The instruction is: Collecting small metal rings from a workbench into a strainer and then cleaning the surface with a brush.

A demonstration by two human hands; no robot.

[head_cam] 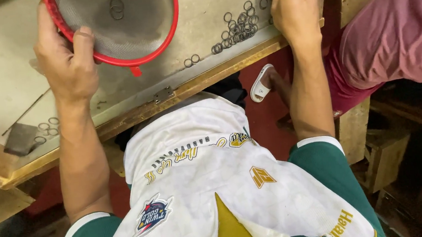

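The left hand [66,65] has its grip closed on the rim of the red-rimmed sieve [119,19], two rings lying in the mesh; keeping it level should hold them in. The right hand [294,7] lies flat on the bench [0,77], holding nothing, beside the ring pile [237,28]. The bench edge runs just under both wrists; bare surface lies between the hands.

Workshop: wooden bench [133,116] strewn with metal rings [237,28]

We note a grey-topped wooden table [6,76]. A heap of metal rings [237,30] lies just beside our right hand [294,8]; loose rings [47,128] and a flat metal piece [19,138] lie below our left hand [63,60].
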